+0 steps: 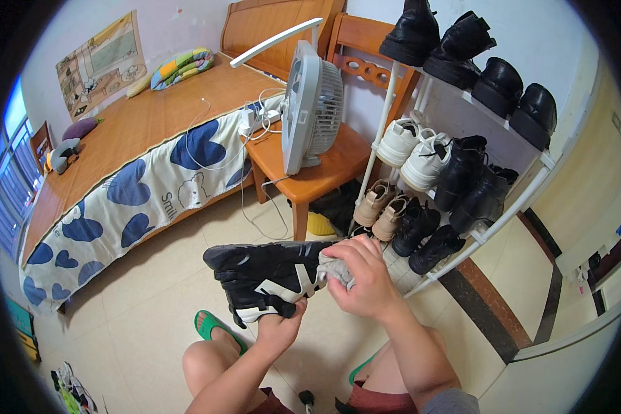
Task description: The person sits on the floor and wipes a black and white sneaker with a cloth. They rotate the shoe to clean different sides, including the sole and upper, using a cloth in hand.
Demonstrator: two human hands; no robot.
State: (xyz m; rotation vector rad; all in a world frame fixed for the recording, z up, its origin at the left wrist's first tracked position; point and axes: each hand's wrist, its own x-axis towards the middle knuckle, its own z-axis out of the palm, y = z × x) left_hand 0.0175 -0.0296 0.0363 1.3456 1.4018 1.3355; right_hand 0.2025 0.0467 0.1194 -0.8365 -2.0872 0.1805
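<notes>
A black sneaker (256, 264) with white side patches is held sideways above the floor, its sole edge facing up. My left hand (283, 327) grips it from below at the collar opening, with part of the fingers hidden by the shoe. In my right hand (365, 279) is a crumpled light grey cloth (336, 270), pressed against the right end of the shoe. That end of the sneaker is covered by the cloth and fingers.
A white shoe rack (388, 111) with several pairs of shoes stands to the right. Ahead, a grey fan (310, 108) and a power strip (261, 120) sit on a wooden chair (310, 189), its cable hanging down. A bed (150, 124) runs along the left. Green slippers (215, 327) are on my feet.
</notes>
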